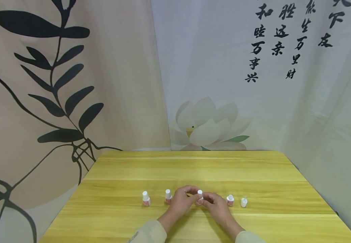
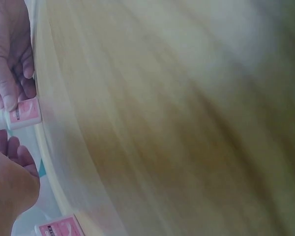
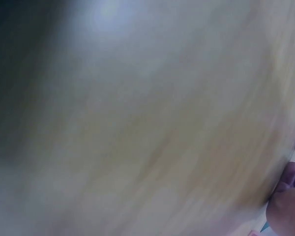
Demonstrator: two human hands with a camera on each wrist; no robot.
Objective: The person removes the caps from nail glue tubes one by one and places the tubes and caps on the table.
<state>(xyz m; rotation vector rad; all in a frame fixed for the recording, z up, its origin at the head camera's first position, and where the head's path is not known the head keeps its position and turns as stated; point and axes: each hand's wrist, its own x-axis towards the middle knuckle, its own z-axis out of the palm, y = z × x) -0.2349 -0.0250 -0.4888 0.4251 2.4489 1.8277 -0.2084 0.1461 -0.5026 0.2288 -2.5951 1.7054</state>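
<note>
Right hand [image 1: 219, 206] pinches bottle [image 1: 200, 194] (rectangular pink label [image 2: 25, 112] clear only from left wrist); left hand [image 1: 180, 199] curves beside it, hold indeterminate.

Both hands [image 1: 180, 199] [image 1: 219, 207] meet around one white-capped bottle [image 1: 200, 193], similar bottles [image 1: 146, 199] standing either side on the wooden table [image 1: 224, 172].

There are four bottles [image 1: 146, 199], one little white thing [image 1: 244, 203], two hands [image 1: 179, 202], two sleeves [image 1: 152, 231] and one bench [image 1: 102, 217].

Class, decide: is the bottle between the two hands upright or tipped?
The bottle is upright: in the head view, its white cap sits directly above its labelled body.
</note>
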